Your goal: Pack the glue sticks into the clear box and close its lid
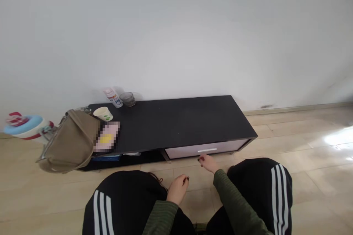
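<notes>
My left hand [178,190] is held over the floor between my knees, its fingers curled in and no object showing in them. Farther forward and to the right, my right hand [209,163] hangs in front of the drawer [182,151], just below its silver handle [206,150]. Its fingers are also curled together, with nothing visible in them. Small dark spots show at the fingertips of both hands. The drawer looks shut, set into a low black cabinet [176,121].
On the cabinet's left end are a paper cup [103,114], a spray can [113,97], a dark glass bowl [127,99] and a blurred pink packet [107,137]. A brown bag [73,139] and a blue-lidded bottle [29,127] are at the far left. An open shelf [149,157] lies beside the drawer.
</notes>
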### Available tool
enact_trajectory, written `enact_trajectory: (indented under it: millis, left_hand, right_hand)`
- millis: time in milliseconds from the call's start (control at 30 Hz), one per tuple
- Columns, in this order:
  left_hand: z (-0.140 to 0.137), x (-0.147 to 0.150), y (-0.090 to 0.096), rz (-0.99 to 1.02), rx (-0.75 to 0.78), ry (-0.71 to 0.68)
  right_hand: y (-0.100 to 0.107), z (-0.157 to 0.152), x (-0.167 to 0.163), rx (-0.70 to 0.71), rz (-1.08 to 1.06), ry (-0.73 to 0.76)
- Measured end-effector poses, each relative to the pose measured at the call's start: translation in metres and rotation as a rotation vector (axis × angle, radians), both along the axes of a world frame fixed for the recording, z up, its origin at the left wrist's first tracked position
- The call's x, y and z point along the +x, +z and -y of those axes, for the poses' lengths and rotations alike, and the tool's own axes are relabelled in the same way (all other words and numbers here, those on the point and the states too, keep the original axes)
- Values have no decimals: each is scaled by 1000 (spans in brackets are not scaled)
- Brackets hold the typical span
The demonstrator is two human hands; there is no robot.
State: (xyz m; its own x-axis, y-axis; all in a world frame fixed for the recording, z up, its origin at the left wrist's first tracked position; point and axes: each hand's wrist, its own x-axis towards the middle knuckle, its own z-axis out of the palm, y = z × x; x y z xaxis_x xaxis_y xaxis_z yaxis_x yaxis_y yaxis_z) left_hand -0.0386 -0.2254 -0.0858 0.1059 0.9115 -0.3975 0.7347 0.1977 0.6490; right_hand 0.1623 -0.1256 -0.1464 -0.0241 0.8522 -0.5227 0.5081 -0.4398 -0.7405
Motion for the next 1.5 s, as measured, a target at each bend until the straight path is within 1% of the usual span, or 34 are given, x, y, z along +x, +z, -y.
enact_trajectory:
  millis: [33,133,167,200,267,300,367,433,467,533,600,633,667,700,767,800,833,900,967,1067,1167,1233,1300,1367,1433,1500]
  left_hand:
    - [-1,2,6,-40,-22,-15]
    - [1,8,29,-155,-74,-76]
    - [2,9,37,-177,-89,-109]
    - [4,9,47,-180,-103,-149]
    - [8,7,69,-114,-144,-234]
    - [10,5,82,-32,-176,-279]
    - [12,-1,111,192,-233,-370]
    - [15,-8,140,423,-228,-455]
    - [17,-11,153,540,-210,-508]
    - [19,-15,172,799,-164,-617]
    - [17,-13,180,997,-118,-596]
    - [13,-10,180,1054,-96,-543]
    - [7,-6,177,1081,-73,-473]
    - [-1,-1,172,1090,-52,-394]
    - [-18,7,159,1115,-7,-232]
    - [-26,11,153,1148,3,-100]
    - [-32,14,147,1181,-1,-22]
    - [-35,16,138,1256,9,78]
    - [-30,16,133,1314,43,123]
    - [-20,15,128,1363,150,163]
    - [-27,19,117,1514,237,177]
    - [-41,24,103,1640,194,232]
    - [-55,28,86,1733,114,347]
    - [-62,30,68,1803,88,453]
    - [-60,30,56,1847,75,486]
    - [-54,27,51,1870,56,468]
  right_hand:
    - [10,6,-3,34,58,121]
    - [47,32,-6,117,294,587]
    - [61,42,-4,125,327,698]
    - [77,51,-2,129,321,770]
    - [112,67,4,154,249,842]
    - [131,73,8,166,183,862]
    - [169,82,14,177,8,891]
    - [204,86,19,220,-210,903]
    - [218,86,21,264,-312,908]
    - [241,84,24,349,-515,945]
    - [252,80,24,396,-718,994]
    - [252,77,22,416,-807,975]
    - [250,73,19,438,-871,899]
    - [245,70,15,463,-903,772]
    - [229,61,4,504,-878,455]
    - [220,57,-1,502,-854,332]
    - [212,54,-5,486,-847,259]
    - [198,52,-11,455,-902,220]
    - [191,55,-13,454,-1014,192]
    - [189,64,-12,503,-1127,72]
    - [188,61,-15,505,-1190,-42]
    - [181,50,-21,419,-1252,-119]
    - [168,36,-27,311,-1317,-201]
    - [153,27,-30,243,-1371,-260]
    - [140,24,-30,214,-1394,-296]
    - [133,27,-28,206,-1393,-314]
